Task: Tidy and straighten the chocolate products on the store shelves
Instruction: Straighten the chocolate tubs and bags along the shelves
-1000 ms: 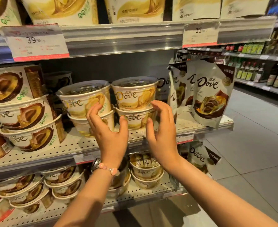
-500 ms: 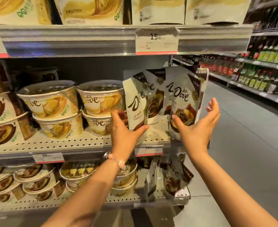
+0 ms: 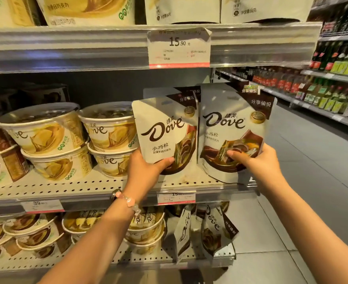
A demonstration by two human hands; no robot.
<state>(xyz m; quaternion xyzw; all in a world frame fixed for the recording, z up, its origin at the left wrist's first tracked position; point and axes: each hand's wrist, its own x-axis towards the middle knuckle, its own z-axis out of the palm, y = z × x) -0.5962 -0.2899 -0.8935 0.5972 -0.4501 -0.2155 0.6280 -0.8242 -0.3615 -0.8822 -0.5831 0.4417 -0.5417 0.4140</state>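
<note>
Perforated metal shelf, mid tier: stacked Dove tubs at left, 2 upright Dove pouches at right end; price tags on front edge.

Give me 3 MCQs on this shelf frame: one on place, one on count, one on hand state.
1. Where do the stacked Dove tubs stand relative to the two front Dove pouches?
A. to their left, on the same shelf
B. to their right
C. on the shelf above

2. How many tubs are in each of the two front stacks on that shelf?
A. one
B. two
C. four

3. What is the left hand doing?
A. hanging idle
B. pressing flat on a tub lid
C. gripping the left pouch at its lower edge

Answers:
1 A: the tubs sit left of the pouches on the perforated middle shelf.
2 B: each stack shows one tub on another.
3 C: the thumb lies across the pouch front; the right hand holds the right pouch likewise.
</note>
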